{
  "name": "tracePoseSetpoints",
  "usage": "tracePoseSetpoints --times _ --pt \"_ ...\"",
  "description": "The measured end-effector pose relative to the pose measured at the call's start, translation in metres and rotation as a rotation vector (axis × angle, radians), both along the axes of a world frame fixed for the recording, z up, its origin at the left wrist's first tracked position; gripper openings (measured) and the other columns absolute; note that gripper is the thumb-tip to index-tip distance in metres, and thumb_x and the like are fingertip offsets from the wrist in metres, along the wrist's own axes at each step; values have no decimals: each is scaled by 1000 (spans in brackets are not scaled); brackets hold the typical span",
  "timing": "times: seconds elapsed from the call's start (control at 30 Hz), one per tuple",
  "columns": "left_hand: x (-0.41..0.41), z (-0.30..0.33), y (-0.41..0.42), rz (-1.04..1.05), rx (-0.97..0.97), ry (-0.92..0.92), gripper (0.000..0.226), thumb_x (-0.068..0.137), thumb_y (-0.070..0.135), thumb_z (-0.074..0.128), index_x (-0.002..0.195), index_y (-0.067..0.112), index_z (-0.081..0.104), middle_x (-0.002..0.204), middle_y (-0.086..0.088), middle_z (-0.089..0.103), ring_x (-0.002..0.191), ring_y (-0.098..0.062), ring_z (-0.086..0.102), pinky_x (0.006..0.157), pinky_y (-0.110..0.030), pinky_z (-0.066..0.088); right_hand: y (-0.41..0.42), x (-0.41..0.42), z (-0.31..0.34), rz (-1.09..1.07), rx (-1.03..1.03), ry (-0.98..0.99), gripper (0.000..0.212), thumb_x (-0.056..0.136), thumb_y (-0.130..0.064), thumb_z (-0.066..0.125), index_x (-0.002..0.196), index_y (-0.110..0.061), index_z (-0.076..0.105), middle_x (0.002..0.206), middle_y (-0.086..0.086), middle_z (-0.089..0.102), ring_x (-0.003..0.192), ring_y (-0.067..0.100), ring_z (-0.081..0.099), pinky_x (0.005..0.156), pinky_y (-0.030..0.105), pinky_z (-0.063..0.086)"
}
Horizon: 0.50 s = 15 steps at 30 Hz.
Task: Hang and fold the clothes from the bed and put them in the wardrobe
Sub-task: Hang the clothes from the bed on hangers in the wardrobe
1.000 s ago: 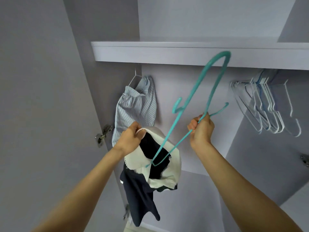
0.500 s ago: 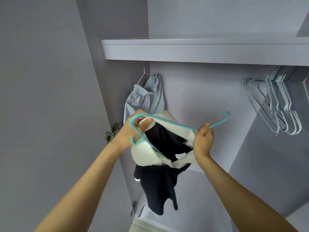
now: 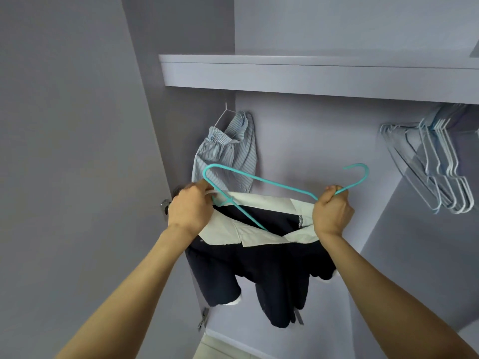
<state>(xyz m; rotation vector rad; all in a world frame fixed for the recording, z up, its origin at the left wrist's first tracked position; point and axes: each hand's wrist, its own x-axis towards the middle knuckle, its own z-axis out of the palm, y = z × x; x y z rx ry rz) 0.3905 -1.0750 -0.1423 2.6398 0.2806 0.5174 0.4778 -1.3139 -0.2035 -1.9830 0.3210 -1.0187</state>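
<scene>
Threading stage: left hand [image 3: 188, 208] pinches the shorts [image 3: 259, 255] waistband, right hand [image 3: 333, 212] grips the hanger [image 3: 261, 180] neck, both below the shelf [image 3: 311, 73]; next, probably hook it under that shelf.

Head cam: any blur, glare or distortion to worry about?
Head view: soft, even light, no glare; wide-angle bends the shelf edge and splays the forearms; the teal hanger and both hands are sharp; the white hangers at right overlap into a hazy bunch; dark garment folds lose detail.
</scene>
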Motion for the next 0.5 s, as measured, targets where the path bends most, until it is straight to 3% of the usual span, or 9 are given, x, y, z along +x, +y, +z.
tracePoseSetpoints --times 0.13,0.2,0.27,0.33,0.43,0.5 --pt "8 5 -4 -17 -801 23 11 89 5 56 84 8 65 75 -7 58 71 -24 52 62 -31 43 -2 2 -21 -48 -31 169 59 85 -33 16 86 10 55 79 32 62 73 46 59 76 44 40" --pt "7 10 -13 -29 -1022 59 16 89 2 58 77 12 62 69 -5 56 66 -22 51 59 -29 44 -1 -2 -29 -30 -8 240 57 87 -32 18 90 11 54 84 33 62 79 47 59 77 45 41" --pt "7 16 -23 -96 -1077 53 20 90 3 58 75 15 59 69 -3 53 63 -16 48 60 -25 42 -2 -2 -35 4 37 321 45 98 -24 26 97 11 54 92 32 63 86 46 59 78 43 40" --pt "8 17 -25 -134 -841 8 20 92 5 55 74 14 58 69 -1 51 61 -16 44 60 -26 38 -4 -2 -39 14 79 364 34 100 -16 31 101 10 54 96 30 63 88 44 59 77 42 41" --pt "8 10 -19 -12 -159 -27 11 92 12 47 92 9 58 81 -7 61 74 -33 52 63 -32 38 -6 4 -37 -27 69 305 32 100 -14 32 100 10 54 92 29 65 84 45 60 74 44 43" --pt "5 3 -14 81 31 -2 19 94 18 46 105 11 59 95 -12 66 87 -39 56 70 -37 43 -8 9 -29 -57 35 247 35 100 -15 31 96 12 53 86 32 63 78 46 60 73 45 43"
